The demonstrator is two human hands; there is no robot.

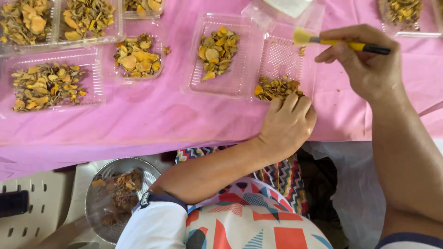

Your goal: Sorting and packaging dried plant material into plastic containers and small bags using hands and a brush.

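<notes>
Head view, looking down over the person's lap to a table under a pink cloth [152, 120]. Nearest the camera, low at left, a round metal sieve [99, 184] rests on a pale perforated plastic surface [37, 207] and holds brown dried scraps. Beside it lies the person's lap, in a garment of red, blue and white geometric print [249, 221]. Above the lap, the left hand [288, 122] rests on the near edge of the table, fingers [290, 101] curled together and pressed against a small heap of dried yellow-orange slices [277, 87]; whether any slice is pinched between them cannot be told. That heap lies at the near end of the right half of an open clear plastic clamshell tray [281, 57], whose ribbed floor is otherwise mostly bare. The left half of the same tray [230, 80] carries a second pile of slices [217, 50]. The right hand [364, 60] hovers over the far right side of the tray, fingers closed around the yellow-and-black handle of a small brush [341, 44], whose pale yellow bristles [301, 36] point left over the tray's far rim. Further left stand more clear trays of the same slices: one small [138, 55], one wide [46, 85]. Along the far edge lie further filled trays [60, 20] and, at right, another [406, 14]
</notes>
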